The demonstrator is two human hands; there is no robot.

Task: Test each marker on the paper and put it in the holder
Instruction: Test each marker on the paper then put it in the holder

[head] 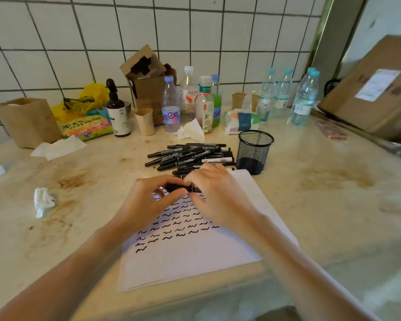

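Observation:
A black marker (180, 188) lies level between my two hands, just above the white paper (195, 256). My left hand (148, 202) grips its left end and my right hand (218, 193) grips its right end. The paper carries several rows of black squiggles. Behind my hands is a pile of several black markers (190, 156). A black mesh holder (255, 150) stands upright to the right of the pile, at the paper's far right corner. I cannot tell whether the marker's cap is on.
Water bottles (305, 98), paper cups (145, 121), a dark spray bottle (117, 112), a tissue pack (241, 120) and cardboard boxes (148, 77) line the tiled wall. A crumpled tissue (42, 201) lies at left. A large carton (375, 89) leans at right.

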